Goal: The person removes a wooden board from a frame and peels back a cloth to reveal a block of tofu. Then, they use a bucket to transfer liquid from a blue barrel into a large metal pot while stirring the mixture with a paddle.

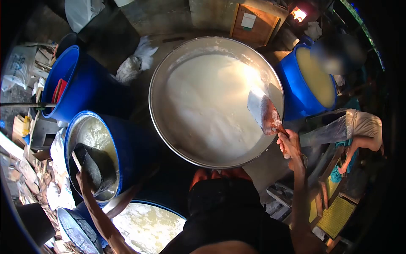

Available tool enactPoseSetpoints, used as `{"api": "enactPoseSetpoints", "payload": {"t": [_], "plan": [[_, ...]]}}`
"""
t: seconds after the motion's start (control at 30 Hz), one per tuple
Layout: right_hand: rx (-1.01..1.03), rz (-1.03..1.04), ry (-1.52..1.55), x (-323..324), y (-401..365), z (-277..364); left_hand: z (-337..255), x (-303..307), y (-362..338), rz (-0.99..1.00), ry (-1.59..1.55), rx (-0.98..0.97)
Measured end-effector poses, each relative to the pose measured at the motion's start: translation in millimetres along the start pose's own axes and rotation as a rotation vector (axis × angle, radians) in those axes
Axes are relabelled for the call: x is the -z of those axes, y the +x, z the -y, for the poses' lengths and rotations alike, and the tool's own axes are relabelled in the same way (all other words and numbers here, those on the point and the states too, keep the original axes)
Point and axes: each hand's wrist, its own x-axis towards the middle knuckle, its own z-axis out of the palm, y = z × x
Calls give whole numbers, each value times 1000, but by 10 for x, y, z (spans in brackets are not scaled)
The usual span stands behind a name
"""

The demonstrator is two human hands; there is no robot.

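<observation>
My right hand (289,143) is wrapped round the handle of a broad wooden paddle (269,116), whose flat blade is tilted over the right side of a large round metal vat (153,106). Whitish liquid (203,110) fills much of the vat. On the left, my left hand (83,180) grips a black bucket (99,165) at its rim and pale handle. The bucket is tilted inside a blue barrel (119,169) of cloudy, foamy liquid (95,131).
Another blue barrel (78,59) holds something red. At right stands a blue barrel (292,91) of yellowish liquid. A foamy tub (146,224) is close at my left. A person (366,129) bends at right near wooden frames and a yellow mesh panel (337,216). A fire (298,15) glows behind.
</observation>
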Motion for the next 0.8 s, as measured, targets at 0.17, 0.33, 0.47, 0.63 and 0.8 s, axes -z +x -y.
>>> {"api": "enactPoseSetpoints", "payload": {"t": [0.17, 0.33, 0.47, 0.63, 0.8], "plan": [[32, -8, -93, 85, 137, 169, -286, 477, -389, -51, 52, -254], [78, 6, -58, 180, 384, 203, -1098, 418, -1346, -121, -104, -185], [127, 32, -44, 285, 566, 200, -1818, 101, -1992, -29, -171, -97], [123, 132, -31, 553, 821, 95, -2262, -493, -2594, 200, -237, -141], [137, 242, -86, 903, 1090, 76, -2749, -1614, -3346, 273, -181, -142]]}}
